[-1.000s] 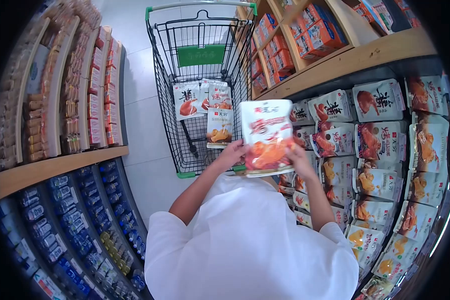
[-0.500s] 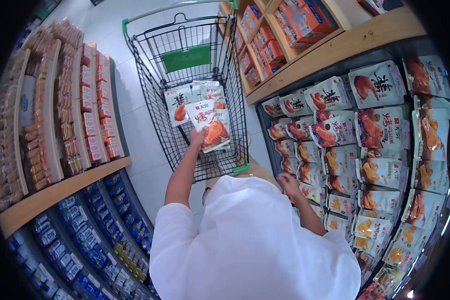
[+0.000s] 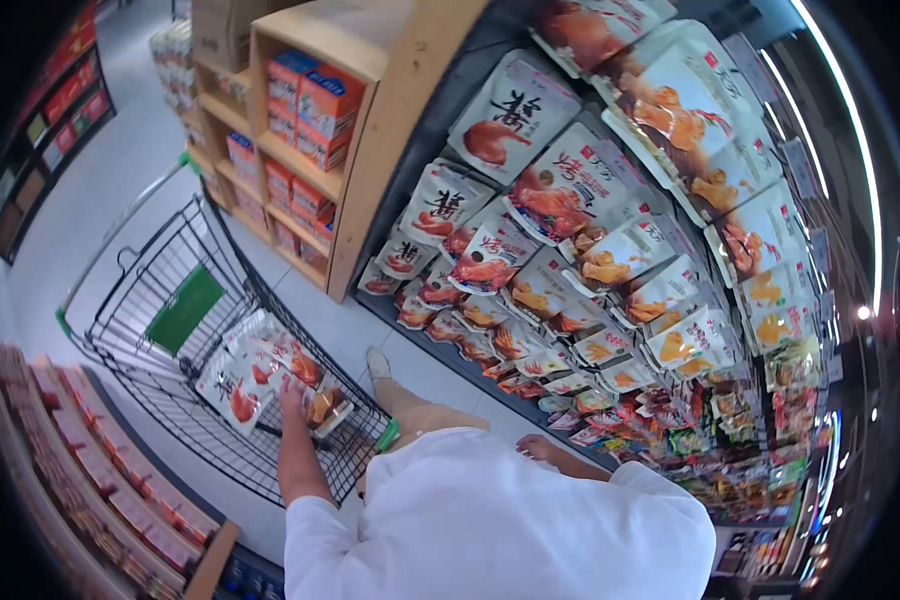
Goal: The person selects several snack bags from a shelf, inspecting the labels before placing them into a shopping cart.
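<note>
My left hand (image 3: 292, 394) reaches down into the shopping cart (image 3: 130, 335), its fingers closed at the edge of a white pouch (image 3: 304, 366) with roast chicken pictured on it. The fingers are small and slightly blurred. That pouch lies over other pouches in the cart, one showing a red-brown drumstick and a black character (image 3: 238, 395). My right hand (image 3: 536, 447) hangs low beside my body, near the foot of the shelf rack, fingers loosely apart and holding nothing I can see.
Rows of hanging food pouches (image 3: 540, 185) fill the rack on the right. Ahead stands a wooden shelf (image 3: 345, 215) with orange boxes (image 3: 327, 115). Packaged goods (image 3: 110, 480) line the lower left. My shoe (image 3: 378, 363) is on the tiled floor between cart and rack.
The view has swung right, so the rack now fills more of it and the cart sits lower left. My left hand and its pouch are lower, amid the cart's pouches.
</note>
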`<move>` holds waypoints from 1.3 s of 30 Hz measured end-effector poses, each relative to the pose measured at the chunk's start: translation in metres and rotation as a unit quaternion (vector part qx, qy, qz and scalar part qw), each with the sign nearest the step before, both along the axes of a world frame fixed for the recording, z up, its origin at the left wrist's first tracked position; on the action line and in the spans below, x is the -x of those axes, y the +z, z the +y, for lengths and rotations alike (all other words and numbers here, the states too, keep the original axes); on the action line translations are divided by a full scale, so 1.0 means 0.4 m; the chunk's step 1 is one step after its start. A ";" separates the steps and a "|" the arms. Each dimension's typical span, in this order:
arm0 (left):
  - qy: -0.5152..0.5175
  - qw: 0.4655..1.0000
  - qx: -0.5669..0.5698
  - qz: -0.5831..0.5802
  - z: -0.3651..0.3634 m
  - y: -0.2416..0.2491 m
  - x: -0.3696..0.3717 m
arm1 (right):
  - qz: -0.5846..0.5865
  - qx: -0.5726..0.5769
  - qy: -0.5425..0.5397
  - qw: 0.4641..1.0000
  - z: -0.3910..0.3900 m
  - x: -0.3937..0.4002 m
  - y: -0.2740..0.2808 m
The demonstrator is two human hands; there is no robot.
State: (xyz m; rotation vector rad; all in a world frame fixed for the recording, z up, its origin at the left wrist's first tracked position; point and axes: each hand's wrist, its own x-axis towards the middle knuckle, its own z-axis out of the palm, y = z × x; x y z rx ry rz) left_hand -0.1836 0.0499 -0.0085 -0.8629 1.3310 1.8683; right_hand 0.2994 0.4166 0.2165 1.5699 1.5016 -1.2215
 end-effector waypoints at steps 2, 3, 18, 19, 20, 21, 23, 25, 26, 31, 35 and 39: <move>-0.012 0.999 0.012 -0.030 0.003 0.002 -0.024 | 0.057 0.009 0.026 0.998 -0.030 0.050 -0.006; -0.033 0.999 0.010 -0.015 -0.003 0.014 -0.041 | 0.085 0.012 0.040 0.996 -0.037 0.074 -0.012; -0.063 0.998 0.030 -0.011 -0.082 -0.049 -0.469 | 0.339 -0.095 0.202 0.914 0.089 0.322 0.034; -0.066 0.997 0.047 0.016 -0.084 -0.045 -0.467 | 0.355 -0.110 0.210 0.904 0.083 0.340 0.078; -0.047 0.999 0.015 0.001 -0.086 -0.041 -0.450 | 0.349 -0.152 0.223 0.897 0.081 0.355 0.126; -0.032 0.999 -0.018 -0.017 -0.087 -0.015 -0.443 | 0.349 -0.152 0.210 0.900 0.083 0.377 0.191; -0.042 0.998 -0.032 -0.043 -0.094 0.016 -0.452 | 0.378 -0.205 0.178 0.885 0.102 0.395 0.295; -0.078 0.996 0.006 -0.049 -0.113 0.035 -0.449 | 0.457 -0.309 0.167 0.817 0.172 0.415 0.381; -0.120 0.991 0.024 -0.047 -0.128 0.046 -0.446 | 0.503 -0.359 0.170 0.768 0.219 0.424 0.427; -0.110 0.990 0.049 -0.072 -0.167 0.042 -0.448 | 0.551 -0.572 0.021 0.607 0.352 0.437 0.811; -0.105 0.992 0.064 -0.040 -0.168 0.070 -0.455 | 0.488 -0.774 -0.115 0.387 0.495 0.389 1.004; -0.056 0.993 0.090 -0.054 -0.182 0.067 -0.461 | 0.318 -0.870 -0.205 0.317 0.679 0.308 1.038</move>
